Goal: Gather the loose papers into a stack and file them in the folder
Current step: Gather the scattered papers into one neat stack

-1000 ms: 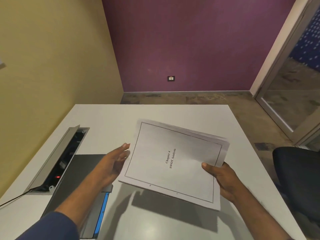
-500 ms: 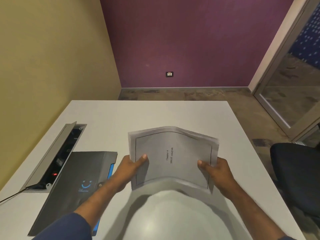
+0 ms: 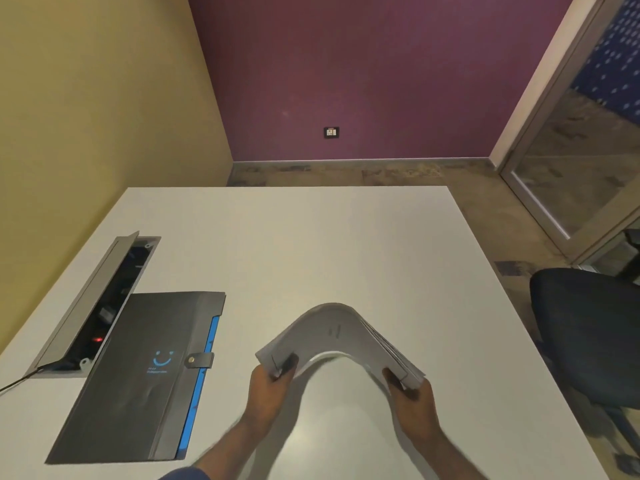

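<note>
A stack of white papers [image 3: 334, 332] is held above the white table [image 3: 311, 237], bent upward into an arch. My left hand [image 3: 272, 382] grips its left edge and my right hand [image 3: 412, 393] grips its right edge. The sheet edges fan slightly at the right end. A dark grey folder [image 3: 138, 379] with a blue smile logo, a blue inner edge and a snap strap lies shut on the table, to the left of my left hand.
An open cable hatch [image 3: 100, 303] with a raised metal lid is set into the table left of the folder; a thin cable runs off its near corner. A dark office chair [image 3: 588, 327] stands at the table's right side. Glass door at far right.
My left hand went from beside the papers to gripping their left edge. Both hands pressed the flat stack into an arch and brought it nearer to me. The folder now shows fully.
</note>
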Demonstrator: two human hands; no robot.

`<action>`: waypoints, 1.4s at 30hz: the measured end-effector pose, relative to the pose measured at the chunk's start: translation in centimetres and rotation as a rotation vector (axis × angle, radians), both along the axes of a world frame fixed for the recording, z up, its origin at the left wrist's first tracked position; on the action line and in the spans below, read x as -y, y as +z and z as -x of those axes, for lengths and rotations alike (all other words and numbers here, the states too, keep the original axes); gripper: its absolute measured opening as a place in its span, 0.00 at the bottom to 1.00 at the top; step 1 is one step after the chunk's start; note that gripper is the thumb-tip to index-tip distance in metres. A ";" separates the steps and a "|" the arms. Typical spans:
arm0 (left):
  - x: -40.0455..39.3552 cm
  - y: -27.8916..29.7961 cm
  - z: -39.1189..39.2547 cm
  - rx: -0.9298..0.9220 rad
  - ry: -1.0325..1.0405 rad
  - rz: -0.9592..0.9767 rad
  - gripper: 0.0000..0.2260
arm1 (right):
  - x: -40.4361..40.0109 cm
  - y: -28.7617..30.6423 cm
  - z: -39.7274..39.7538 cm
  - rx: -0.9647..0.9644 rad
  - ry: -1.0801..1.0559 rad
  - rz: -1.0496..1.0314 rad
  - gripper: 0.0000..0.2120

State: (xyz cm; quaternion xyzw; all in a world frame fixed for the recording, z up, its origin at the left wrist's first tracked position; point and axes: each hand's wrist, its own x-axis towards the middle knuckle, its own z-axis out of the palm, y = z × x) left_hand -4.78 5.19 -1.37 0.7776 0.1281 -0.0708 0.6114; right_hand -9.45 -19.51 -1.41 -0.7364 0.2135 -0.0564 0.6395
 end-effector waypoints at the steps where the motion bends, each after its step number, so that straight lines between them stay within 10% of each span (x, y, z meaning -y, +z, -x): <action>1: -0.1 -0.1 0.2 -0.008 -0.014 0.011 0.06 | -0.1 0.0 0.0 -0.001 0.003 -0.006 0.09; 19: -1.8 3.2 -4.5 -0.045 -0.202 -0.143 0.12 | 1.9 0.7 -1.9 -0.195 0.157 -0.043 0.07; 25: -3.9 6.5 -8.6 -0.103 -0.262 -0.171 0.09 | 3.0 2.8 -2.8 -0.390 0.370 -0.460 0.12; 36: -2.9 6.5 -8.1 0.009 0.234 -0.206 0.35 | 0.3 2.7 -2.4 -0.371 0.142 -0.768 0.15; 42: 1.3 6.0 -2.7 -0.344 0.166 0.325 0.36 | -2.7 3.4 -2.6 -0.332 -0.023 -0.883 0.13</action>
